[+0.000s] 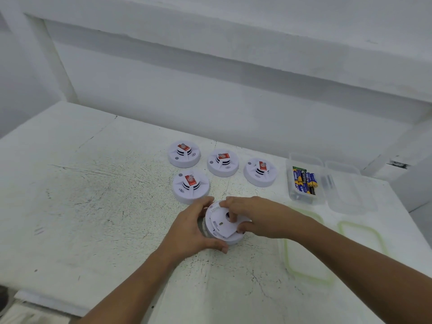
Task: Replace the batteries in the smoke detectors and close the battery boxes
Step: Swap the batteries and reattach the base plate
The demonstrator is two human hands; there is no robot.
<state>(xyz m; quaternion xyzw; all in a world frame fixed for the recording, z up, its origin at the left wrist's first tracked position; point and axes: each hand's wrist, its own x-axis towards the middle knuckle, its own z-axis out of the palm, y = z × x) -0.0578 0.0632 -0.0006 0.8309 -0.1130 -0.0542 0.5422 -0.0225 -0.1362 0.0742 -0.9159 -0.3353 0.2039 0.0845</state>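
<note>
The left hand (195,226) curls round the 9 o'clock edge of an overturned smoke detector (221,224), gripping it. The right hand (254,216) grips the same unit, with its fingers bent onto the back and its thumb at the 4 o'clock rim.

On the bench (93,206), four more sit face up from 11 to 1 o'clock: a near detector (190,186), a left detector (184,153), a middle detector (222,162) and a right detector (260,171).

At 2 o'clock are a battery box (292,191), its batteries (304,181) too blurred to count, and a second clear box (350,195). At 3 o'clock lie a near lid (308,251) and a far lid (362,239).

White smoke detector (221,228), underside up
</note>
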